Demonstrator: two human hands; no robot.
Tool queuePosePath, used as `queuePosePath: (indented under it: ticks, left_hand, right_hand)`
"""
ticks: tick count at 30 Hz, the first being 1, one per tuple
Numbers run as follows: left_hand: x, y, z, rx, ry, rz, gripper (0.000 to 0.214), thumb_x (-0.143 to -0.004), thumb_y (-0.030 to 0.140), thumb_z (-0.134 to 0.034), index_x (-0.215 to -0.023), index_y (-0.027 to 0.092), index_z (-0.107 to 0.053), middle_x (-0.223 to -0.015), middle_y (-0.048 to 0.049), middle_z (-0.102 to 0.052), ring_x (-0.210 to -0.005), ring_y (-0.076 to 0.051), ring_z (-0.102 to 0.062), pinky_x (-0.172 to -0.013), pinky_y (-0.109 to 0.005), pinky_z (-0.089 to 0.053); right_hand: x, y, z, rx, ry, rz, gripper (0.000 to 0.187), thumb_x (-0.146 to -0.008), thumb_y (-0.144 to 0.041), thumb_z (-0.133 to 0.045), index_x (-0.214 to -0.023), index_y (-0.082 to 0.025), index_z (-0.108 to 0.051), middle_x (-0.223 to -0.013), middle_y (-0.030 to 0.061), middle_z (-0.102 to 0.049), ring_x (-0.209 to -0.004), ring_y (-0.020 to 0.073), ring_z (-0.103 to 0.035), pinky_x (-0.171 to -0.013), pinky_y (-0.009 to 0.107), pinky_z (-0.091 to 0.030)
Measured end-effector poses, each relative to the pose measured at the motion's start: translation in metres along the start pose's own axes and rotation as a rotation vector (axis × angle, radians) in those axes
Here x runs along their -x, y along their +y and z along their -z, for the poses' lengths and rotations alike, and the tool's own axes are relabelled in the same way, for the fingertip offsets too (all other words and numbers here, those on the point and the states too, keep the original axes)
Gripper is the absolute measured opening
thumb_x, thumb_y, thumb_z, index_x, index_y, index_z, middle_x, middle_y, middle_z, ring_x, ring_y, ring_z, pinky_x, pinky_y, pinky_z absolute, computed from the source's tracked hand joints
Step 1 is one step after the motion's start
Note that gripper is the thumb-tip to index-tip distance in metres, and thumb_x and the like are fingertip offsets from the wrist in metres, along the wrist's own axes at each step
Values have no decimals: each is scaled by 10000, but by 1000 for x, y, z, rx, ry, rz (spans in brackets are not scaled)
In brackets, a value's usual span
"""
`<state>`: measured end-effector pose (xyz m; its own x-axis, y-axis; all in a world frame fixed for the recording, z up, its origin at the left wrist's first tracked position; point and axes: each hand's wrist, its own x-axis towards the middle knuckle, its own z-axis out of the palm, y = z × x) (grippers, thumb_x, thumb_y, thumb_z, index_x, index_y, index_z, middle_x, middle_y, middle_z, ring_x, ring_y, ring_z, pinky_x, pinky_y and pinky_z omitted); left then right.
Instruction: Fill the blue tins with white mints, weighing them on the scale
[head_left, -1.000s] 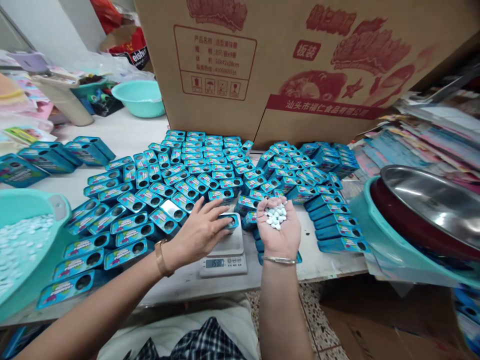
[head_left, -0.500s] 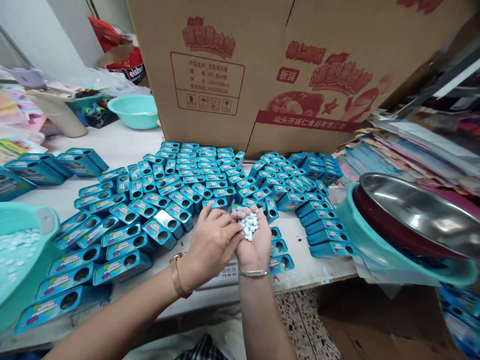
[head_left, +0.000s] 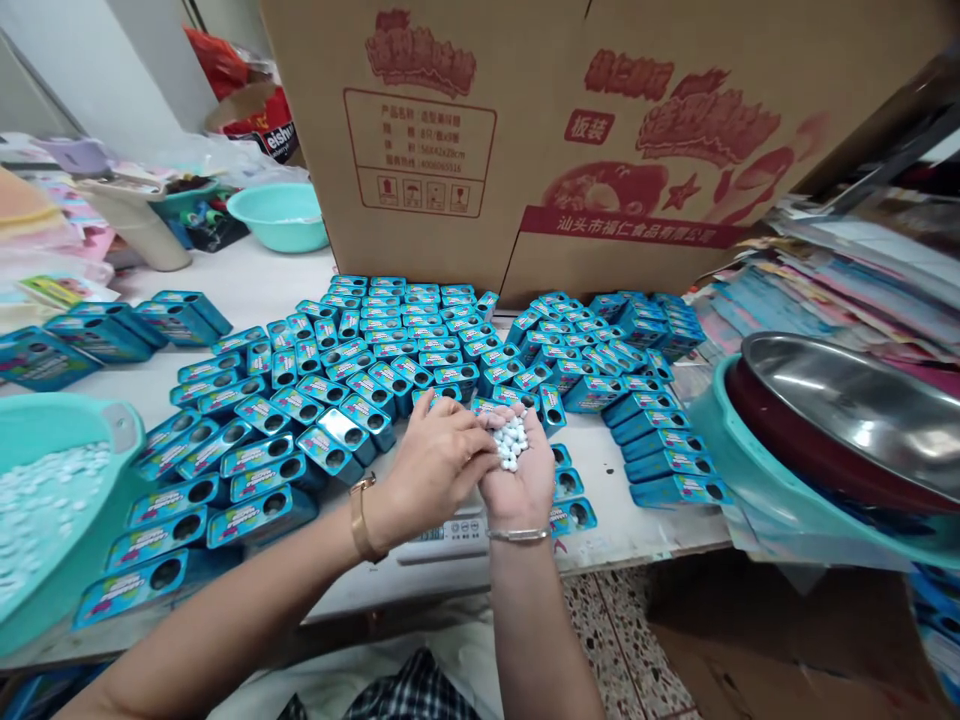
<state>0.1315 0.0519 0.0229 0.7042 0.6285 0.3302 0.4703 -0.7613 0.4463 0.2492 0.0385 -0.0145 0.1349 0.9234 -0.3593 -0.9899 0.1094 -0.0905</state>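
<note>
A white, smooth-topped table (head_left: 255,275) runs across the view, and on it stands a big brown cardboard carton (head_left: 424,245), flat-sided and printed in red. At the left edge sits a round teal plastic basin (head_left: 90,530) with a scatter of small pale pieces inside. On the right, a shiny stainless-steel bowl (head_left: 847,390) and a dark red bowl (head_left: 810,465) rest tilted in another teal basin (head_left: 720,440).

The left hand (head_left: 435,455), palm down, has its fingers bent and drawn together at the right hand's fingers; whether they pinch anything I cannot tell. The right hand (head_left: 521,485) is palm up, open and slightly cupped. Beneath them, partly hidden, is a flat white scale (head_left: 442,552).

Around the hands spread rows of glossy blue boxes (head_left: 259,515), oblong with rounded corners, each showing a dark circle near one end. A gold-coloured band (head_left: 361,520) circles the left wrist; a thin silvery bangle (head_left: 519,535), the right. Smallest are the pale blue-white candies (head_left: 512,440), rounded and matte, heaped loosely in the right palm.
</note>
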Motion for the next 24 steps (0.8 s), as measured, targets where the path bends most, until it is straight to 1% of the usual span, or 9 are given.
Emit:
queuePosePath:
  ticks: [3, 6, 9, 11, 15, 18, 21, 22, 24]
  left_hand:
    - [8, -11, 5, 179, 168, 77, 151, -909, 288, -532, -905, 224, -669, -932, -34, -637, -919, -185, -534, -904, -387, -402]
    - [21, -29, 5, 74, 237, 138, 135, -896, 289, -555, -891, 232, -677, -966, -39, -638, -987, -203, -534, -959, -429, -360]
    - [30, -42, -4, -107, 157, 140, 126, -885, 267, -563, -859, 244, -684, -972, -32, -654, -1080, -248, -512, -1040, -550, -227]
    - [31, -46, -12, -136, 119, 138, 135, -890, 259, -549, -872, 246, -681, -993, -31, -659, -1105, -255, -508, -1059, -590, -173]
    - [31, -48, -18, -69, 151, 153, 154, -904, 302, -532, -989, 251, -650, -1071, -45, -650, -1126, -242, -517, -1081, -573, -186]
    - [33, -50, -18, -38, 157, 173, 310, -899, 346, -536, -1189, 238, -550, -1197, -86, -594, -1166, -248, -495, -1076, -548, -240]
    - [39, -45, -20, -109, 38, 167, 580, -833, 376, -618, -1348, 223, -402, -1249, -116, -551, -1201, -291, -450, -1069, -592, -225]
    - [42, -42, -20, -150, -12, 167, 619, -814, 356, -638, -1362, 226, -383, -1220, -111, -562, -1183, -298, -455, -1068, -611, -208]
    - [49, -37, -17, -218, -83, 172, 582, -797, 296, -640, -1333, 242, -419, -1107, -81, -597, -1107, -286, -491, -1071, -629, -173]
  right_hand:
    - [3, -10, -2, -80, -9, -72, 233, -940, -276, -366, -753, -198, -481, -644, -49, -498, -588, 68, -521, -626, 216, -520]
    - [5, -23, -2, -148, -9, -30, 240, -950, -260, -354, -772, -187, -497, -655, -43, -516, -593, 63, -528, -637, 221, -533]
    - [5, -33, -1, -155, -6, 56, 239, -948, -244, -360, -764, -183, -500, -641, -46, -513, -587, 61, -528, -624, 219, -536]
    - [4, -36, 0, -128, -23, 74, 231, -942, -228, -366, -758, -183, -499, -641, -46, -513, -586, 61, -528, -616, 220, -537]
    - [5, -39, 1, -61, -37, 108, 182, -910, -186, -410, -745, -187, -487, -638, -50, -506, -579, 63, -523, -602, 219, -533]
    - [6, -41, 2, -51, -2, 134, 139, -884, -169, -440, -752, -191, -477, -640, -53, -495, -578, 63, -525, -593, 206, -526]
    - [7, -39, 2, -70, 19, 110, 125, -883, -172, -423, -768, -190, -469, -647, -52, -478, -575, 63, -514, -586, 200, -520]
    - [7, -37, 1, -77, 23, 94, 131, -886, -168, -410, -768, -190, -463, -648, -51, -471, -576, 63, -509, -580, 197, -517]
    - [8, -34, -1, -74, 32, 60, 144, -887, -149, -387, -764, -191, -449, -646, -52, -459, -578, 63, -502, -561, 189, -506]
